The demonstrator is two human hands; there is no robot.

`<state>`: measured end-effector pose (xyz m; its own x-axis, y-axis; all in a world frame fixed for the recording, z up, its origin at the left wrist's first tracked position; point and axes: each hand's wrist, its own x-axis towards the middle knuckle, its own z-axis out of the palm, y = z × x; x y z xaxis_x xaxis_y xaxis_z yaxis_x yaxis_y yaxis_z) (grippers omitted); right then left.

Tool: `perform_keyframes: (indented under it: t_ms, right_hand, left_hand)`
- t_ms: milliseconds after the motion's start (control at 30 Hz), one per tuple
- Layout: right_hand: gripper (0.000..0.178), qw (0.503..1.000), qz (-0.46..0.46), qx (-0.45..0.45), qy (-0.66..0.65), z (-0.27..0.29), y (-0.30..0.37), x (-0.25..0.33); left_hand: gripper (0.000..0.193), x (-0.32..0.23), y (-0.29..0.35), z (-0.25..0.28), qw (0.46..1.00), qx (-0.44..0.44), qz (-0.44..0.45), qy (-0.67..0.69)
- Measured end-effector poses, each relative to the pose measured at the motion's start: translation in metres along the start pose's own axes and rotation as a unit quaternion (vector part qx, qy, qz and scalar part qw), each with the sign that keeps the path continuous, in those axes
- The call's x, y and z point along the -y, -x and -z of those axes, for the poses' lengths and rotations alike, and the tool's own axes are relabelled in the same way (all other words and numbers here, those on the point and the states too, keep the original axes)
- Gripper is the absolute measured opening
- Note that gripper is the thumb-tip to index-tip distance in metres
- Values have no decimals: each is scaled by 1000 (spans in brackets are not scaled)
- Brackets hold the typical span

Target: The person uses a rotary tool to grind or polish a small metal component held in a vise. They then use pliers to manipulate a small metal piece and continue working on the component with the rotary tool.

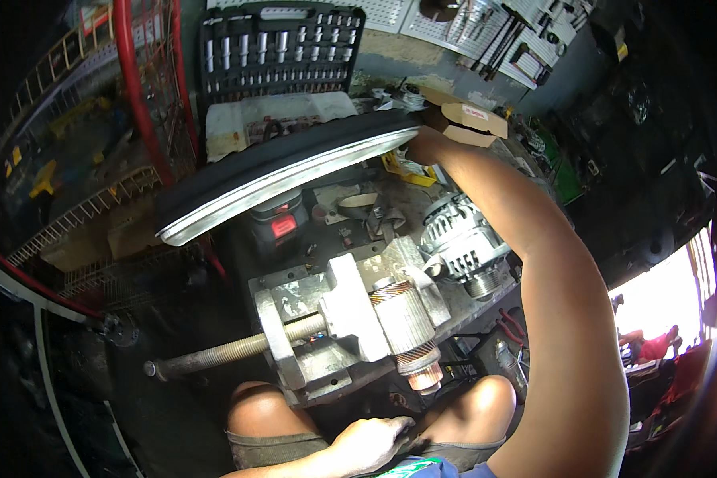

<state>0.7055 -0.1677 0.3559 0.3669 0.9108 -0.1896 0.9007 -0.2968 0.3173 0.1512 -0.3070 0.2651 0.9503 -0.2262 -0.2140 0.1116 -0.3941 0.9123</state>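
My right arm reaches up and away, and my right hand (427, 149) is closed at the right end of a long work lamp (295, 171) with a black housing and a pale lit strip. The lamp hides part of its fingers. Low over my lap is my left hand (369, 443), its fingers curled together with something dark at the fingertips that I cannot make out. Between the lamp and my knees a metal bench vise (350, 307) clamps an armature (406, 319) with copper windings. To its right sits an alternator (460, 239).
The vise's long threaded screw (231, 353) juts out left. Behind the lamp stand an open socket set case (279, 56), a cardboard box (470, 123) and a yellow tray (410, 171). A red-black battery pack (280, 225) is under the lamp. A red-framed wire rack (135, 88) rises at left.
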Motion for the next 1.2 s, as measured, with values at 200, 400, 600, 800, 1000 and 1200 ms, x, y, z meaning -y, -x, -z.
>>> perform_keyframes:
  t_ms: [200,400,600,800,1000,1200]
  right_hand:
    - [28,994,-24,63,-85,-1,-12,5]
    - [27,991,-38,88,-93,4,-5,12]
    - [27,989,-52,102,-94,10,-3,12]
    - [27,989,-59,109,-85,15,-1,14]
    - [27,989,-64,103,-85,14,5,19]
    - [27,986,-69,110,-109,0,25,27]
  left_hand:
    - [37,-5,1,15,999,-24,-9,26]
    - [38,-1,6,13,999,-25,-22,18]
    - [38,0,5,15,992,-48,25,110]
    - [34,0,0,21,949,-48,88,299]
    - [39,8,-7,17,859,-60,95,500]
    - [62,17,-12,11,732,-126,67,667]
